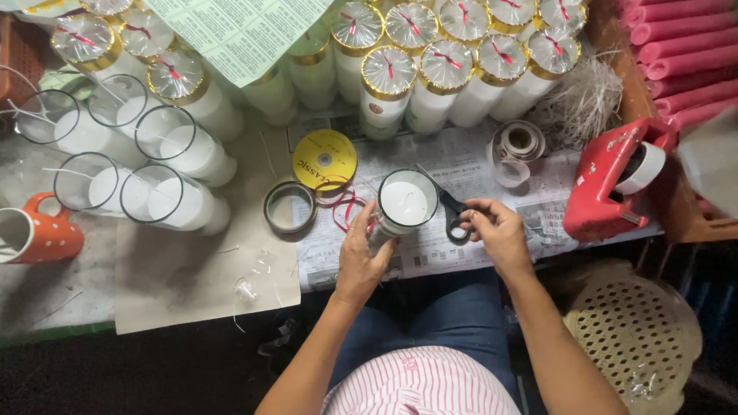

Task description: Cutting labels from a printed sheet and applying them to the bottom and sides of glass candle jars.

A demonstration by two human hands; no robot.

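At the front edge of the table (192, 284), over a sheet of newspaper (461, 165), the left hand (360, 257) is wrapped around a clear glass candle jar (403, 204), fingers closed on its side just below the rim. The jar stands upright or nearly so and is filled almost to the top with smooth white wax; its mouth is open and uncovered, with a thin dark rim, and no wick can be made out from above. The right hand (496, 230) grips a pair of black-handled scissors (447, 206), fingers through or around the loops, with the blades reaching over the jar's right rim. Just left of the jar lie a loose metal ring (290, 207), a tangle of red ribbon (346, 206) and a yellow disc-shaped spool (324, 160). Farther left, several more white-filled jars (165, 165) lie uncovered, some with long white wicks sticking out. Along the back stand finished candles (430, 58) capped in crinkled clear film with gold bands and red ties. A red tape dispenser (615, 177) sits to the right, and an orange dotted mug (34, 230) at the far left.
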